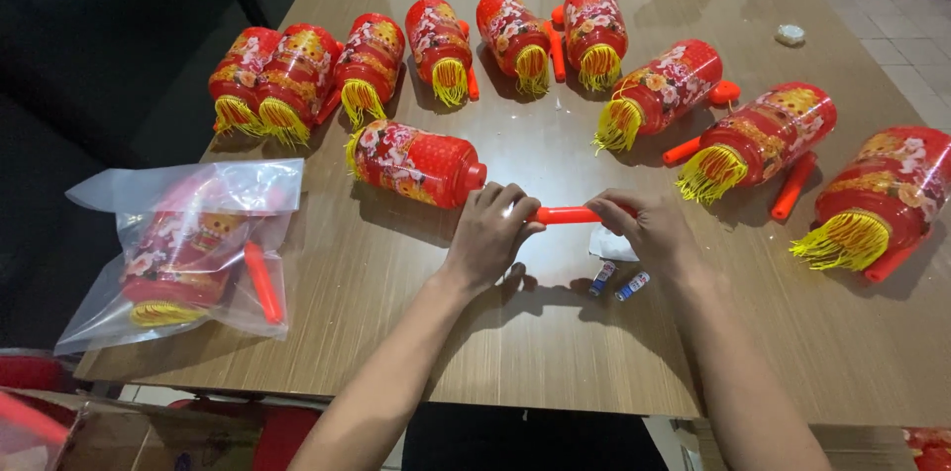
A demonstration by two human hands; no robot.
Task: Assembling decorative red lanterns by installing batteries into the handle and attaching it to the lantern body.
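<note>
From the head camera, the left hand [490, 233] and the right hand [642, 231] both close tight on an orange handle stick [567, 215] that joins a red paper lantern [416, 164] lying on the wooden table [535, 352]. It looks like the stick is being fitted or closed up. Two small batteries [616, 283] lie just below. The lantern is red with flowers and yellow fringe. More lanterns lie around, and one bagged lantern [183, 258] sits left

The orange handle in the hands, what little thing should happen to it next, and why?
Probably load the two small batteries lying beside the right hand. Both hands grip the orange handle at its ends, the left hand by the red lantern, as if opening it.
</note>
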